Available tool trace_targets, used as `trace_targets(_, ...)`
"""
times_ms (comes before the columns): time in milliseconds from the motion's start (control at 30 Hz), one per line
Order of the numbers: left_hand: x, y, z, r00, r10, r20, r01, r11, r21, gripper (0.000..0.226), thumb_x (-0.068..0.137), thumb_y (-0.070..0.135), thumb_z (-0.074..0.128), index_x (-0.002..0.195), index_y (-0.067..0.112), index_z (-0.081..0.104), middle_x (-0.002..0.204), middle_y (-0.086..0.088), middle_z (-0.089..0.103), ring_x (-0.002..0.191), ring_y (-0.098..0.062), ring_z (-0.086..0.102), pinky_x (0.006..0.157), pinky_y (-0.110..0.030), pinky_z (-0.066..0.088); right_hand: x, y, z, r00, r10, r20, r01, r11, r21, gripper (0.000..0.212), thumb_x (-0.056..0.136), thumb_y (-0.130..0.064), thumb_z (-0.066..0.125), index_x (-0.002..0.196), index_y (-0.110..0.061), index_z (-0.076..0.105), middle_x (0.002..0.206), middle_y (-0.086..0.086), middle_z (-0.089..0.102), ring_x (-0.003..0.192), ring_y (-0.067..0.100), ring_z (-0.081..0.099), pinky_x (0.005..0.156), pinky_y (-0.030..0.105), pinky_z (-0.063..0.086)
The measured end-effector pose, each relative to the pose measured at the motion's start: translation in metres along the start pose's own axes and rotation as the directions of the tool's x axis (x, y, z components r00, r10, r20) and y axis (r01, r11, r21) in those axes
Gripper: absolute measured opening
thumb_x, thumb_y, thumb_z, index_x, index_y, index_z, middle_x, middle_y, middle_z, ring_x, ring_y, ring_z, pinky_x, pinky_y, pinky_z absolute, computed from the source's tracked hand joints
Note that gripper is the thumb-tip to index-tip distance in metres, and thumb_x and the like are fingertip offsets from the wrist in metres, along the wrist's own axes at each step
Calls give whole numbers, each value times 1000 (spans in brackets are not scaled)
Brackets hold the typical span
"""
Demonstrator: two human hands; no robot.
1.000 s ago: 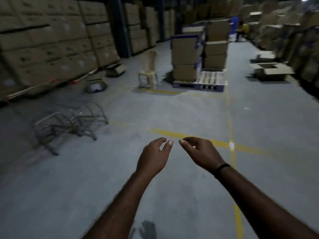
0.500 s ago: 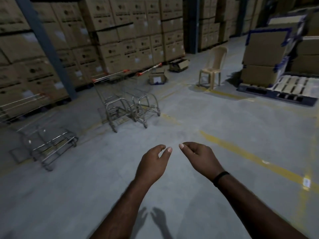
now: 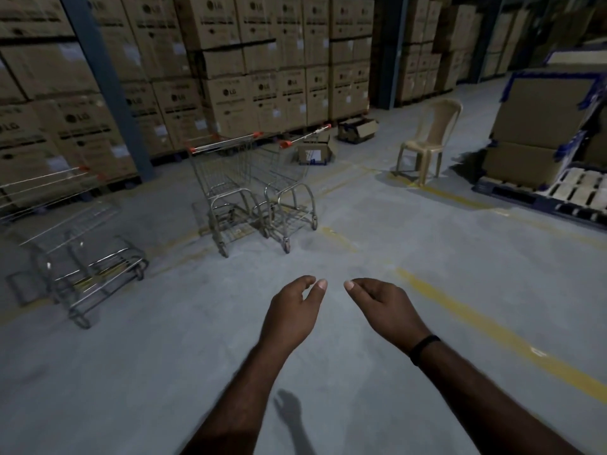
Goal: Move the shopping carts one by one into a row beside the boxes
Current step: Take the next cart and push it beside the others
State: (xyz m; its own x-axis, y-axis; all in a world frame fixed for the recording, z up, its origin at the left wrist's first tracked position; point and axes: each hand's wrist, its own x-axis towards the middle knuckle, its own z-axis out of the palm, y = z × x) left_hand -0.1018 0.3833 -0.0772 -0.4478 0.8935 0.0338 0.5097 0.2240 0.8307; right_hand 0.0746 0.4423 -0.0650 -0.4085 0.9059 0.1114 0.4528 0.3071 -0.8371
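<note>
Three wire shopping carts with orange handle ends stand on the grey floor in front of a wall of stacked cardboard boxes [image 3: 256, 60]. One cart [image 3: 223, 188] and a second cart [image 3: 289, 188] stand side by side at centre. A third cart [image 3: 75, 244] stands apart at the left. My left hand [image 3: 292, 310] and my right hand [image 3: 381, 307] hover low in front of me, well short of the carts. Both hands are empty, fingers loosely curled and apart.
A tan plastic chair [image 3: 427, 142] stands at the right of the carts. A pallet [image 3: 558, 195] with stacked boxes lies at the far right. Two small opened cartons [image 3: 315, 152] lie by the box wall. A blue steel column [image 3: 105, 80] rises at the left. Yellow floor lines cross the concrete.
The view has swung left: the carts and box wall have come toward centre and closer, the pallet and chair have slid right. Both hands keep the same empty pose.
</note>
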Motion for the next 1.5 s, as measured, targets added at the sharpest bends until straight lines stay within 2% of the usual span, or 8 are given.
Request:
trace_targets(133, 72, -12, -23, 1000, 20, -18, -21, 1000, -22, 50, 95, 60, 51, 129, 25, 65, 131, 6, 65, 118, -14, 60, 101, -32, 46, 71, -20, 29, 1000, 2, 11, -2, 1000, -24, 36, 96, -54, 54, 103, -25, 75, 93, -14, 70, 89, -1, 64, 82, 25, 50)
trace_targets(467, 214, -37, -63, 999, 34, -13, -34, 999, -8, 50, 95, 62, 49, 127, 26, 65, 129, 7, 66, 118, -15, 60, 100, -34, 48, 220, -43, 82, 999, -46, 21, 47, 999, -18, 37, 98, -52, 54, 102, -23, 76, 100, -4, 76, 92, 7, 67, 87, 32, 54)
trace_targets(900, 478, -11, -20, 998, 56, -6, -56, 997, 54, 51, 95, 63, 48, 126, 27, 66, 128, 7, 67, 117, -15, 61, 99, -36, 49, 494, 2, 72, 997, -79, -19, 81, 992, 95, 35, 98, -47, 56, 99, -19, 77, 98, -2, 77, 94, 7, 68, 88, 35, 54)
trace_targets(1033, 565, 11, -4, 996, 78, -36, -76, 996, 50, 67, 85, 75, 39, 124, 28, 67, 124, 7, 69, 115, -14, 62, 98, -38, 50, 585, 13, 58, 993, -113, 17, 111, 990, 92, 36, 98, -50, 55, 98, -21, 77, 91, -3, 77, 91, 7, 69, 86, 38, 55)
trace_targets(1167, 637, 23, 16, 997, 73, -33, -72, 997, 29, 58, 88, 70, 43, 119, 28, 68, 120, 7, 70, 112, -14, 63, 96, -38, 51, 664, 27, 46, 991, -132, 22, 130, 989, 68, 37, 98, -53, 53, 94, -25, 77, 90, -6, 76, 91, 3, 68, 87, 37, 54)
trace_targets(1267, 687, 31, 28, 997, 71, -21, -71, 997, 31, 25, 98, 53, 50, 98, 37, 69, 108, 8, 72, 103, -14, 65, 91, -37, 52, 716, 42, 40, 989, -145, 25, 143, 987, 76, 49, 90, -67, 47, 94, -28, 76, 90, -10, 76, 90, 2, 68, 86, 37, 55)
trace_targets(1333, 725, 35, 36, 997, 80, -12, -80, 997, 17, 22, 100, 48, 51, 85, 40, 65, 98, 10, 71, 96, -12, 65, 88, -37, 52, 753, 52, 37, 990, -140, 22, 138, 988, 71, 55, 87, -72, 44, 93, -28, 76, 88, -7, 75, 89, 5, 68, 84, 39, 55)
trace_targets(1500, 836, 33, 59, 995, 91, -29, -91, 996, 0, 32, 100, 50, 51, 105, 24, 70, 96, 6, 72, 94, -12, 65, 89, -37, 52, 859, 72, 35, 992, -126, 17, 125, 991, 43, 34, 99, -52, 53, 95, -27, 76, 91, -5, 76, 88, 1, 67, 82, 30, 53)
